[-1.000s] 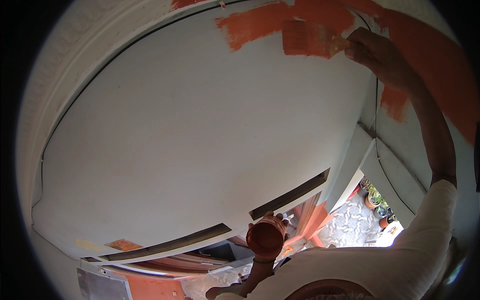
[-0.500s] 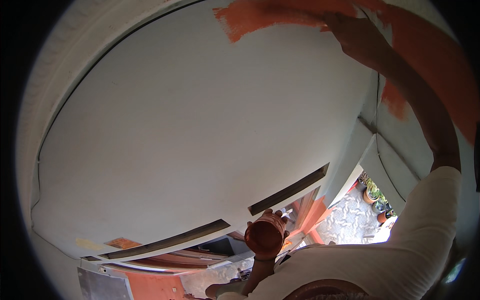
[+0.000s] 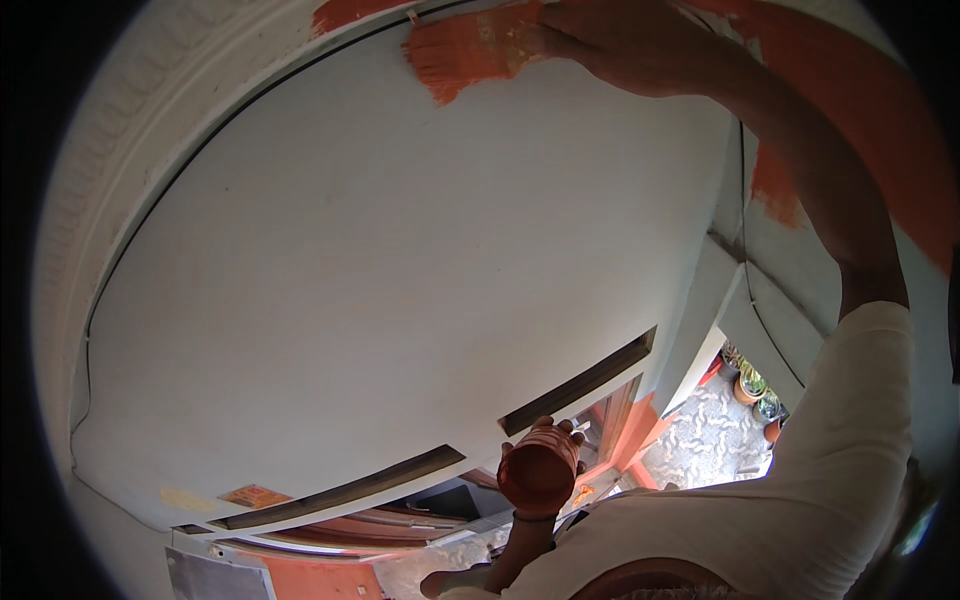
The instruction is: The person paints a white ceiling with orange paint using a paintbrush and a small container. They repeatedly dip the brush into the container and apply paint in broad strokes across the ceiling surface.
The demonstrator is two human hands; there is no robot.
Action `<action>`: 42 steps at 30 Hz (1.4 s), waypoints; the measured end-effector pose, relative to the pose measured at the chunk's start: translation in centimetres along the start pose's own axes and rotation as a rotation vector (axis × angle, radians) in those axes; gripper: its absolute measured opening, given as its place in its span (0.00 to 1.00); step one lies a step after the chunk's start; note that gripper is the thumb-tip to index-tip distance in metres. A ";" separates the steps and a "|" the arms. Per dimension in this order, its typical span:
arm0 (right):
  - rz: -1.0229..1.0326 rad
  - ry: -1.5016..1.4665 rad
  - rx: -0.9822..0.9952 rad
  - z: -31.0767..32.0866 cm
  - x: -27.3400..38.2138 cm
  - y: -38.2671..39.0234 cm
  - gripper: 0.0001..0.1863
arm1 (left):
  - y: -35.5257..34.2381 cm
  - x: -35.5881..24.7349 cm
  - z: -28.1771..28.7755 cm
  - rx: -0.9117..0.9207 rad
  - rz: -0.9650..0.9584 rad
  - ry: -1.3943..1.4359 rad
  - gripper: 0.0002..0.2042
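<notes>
Up at the top of the wall, my right hand [image 3: 590, 42] is closed around a wide paintbrush [image 3: 512, 45] smeared with orange paint. Its bristles press on the pale wall [image 3: 400, 250], where the wet orange ends in a ragged edge. My fingers and the paint hide most of the handle. Lower down, close to my chest, my left hand [image 3: 577, 440] grips a round paint container [image 3: 540, 475] from behind, fingertips showing past its far side. Orange paint coats the container's inside; how much it holds I cannot tell.
A black cable [image 3: 180, 170] runs along the moulded cornice [image 3: 110, 180]; another cable [image 3: 742, 190] hangs at the right corner. Orange paint [image 3: 850, 130] covers part of the right wall. Long slots [image 3: 580, 382] cut the wall below. Potted plants [image 3: 748, 385] stand on a patterned floor [image 3: 705, 435].
My right hand has moved left along the wall's top with the brush, and the orange edge reaches slightly further left. The left hand still holds the container in nearly the same place.
</notes>
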State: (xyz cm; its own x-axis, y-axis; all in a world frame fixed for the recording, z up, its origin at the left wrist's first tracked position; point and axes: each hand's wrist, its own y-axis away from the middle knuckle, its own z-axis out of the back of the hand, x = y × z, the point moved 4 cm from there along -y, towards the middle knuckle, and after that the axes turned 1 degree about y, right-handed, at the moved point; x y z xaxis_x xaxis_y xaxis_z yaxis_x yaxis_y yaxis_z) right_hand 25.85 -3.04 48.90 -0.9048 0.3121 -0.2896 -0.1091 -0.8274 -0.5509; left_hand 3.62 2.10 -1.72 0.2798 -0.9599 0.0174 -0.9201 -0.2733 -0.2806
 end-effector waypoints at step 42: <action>-0.670 -1.298 -0.670 -10.6 -3.7 6.3 0.20 | 2.3 -2.2 0.5 -0.026 -0.074 0.075 0.39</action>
State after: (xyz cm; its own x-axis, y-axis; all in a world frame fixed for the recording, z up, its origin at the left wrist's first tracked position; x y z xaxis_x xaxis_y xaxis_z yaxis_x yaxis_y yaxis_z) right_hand 32.88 -4.42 38.20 -0.5293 -0.3600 0.7683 -0.7348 -0.2582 -0.6272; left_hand 0.97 3.60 -2.87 0.3265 -0.9389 0.1091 -0.9048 -0.3439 -0.2511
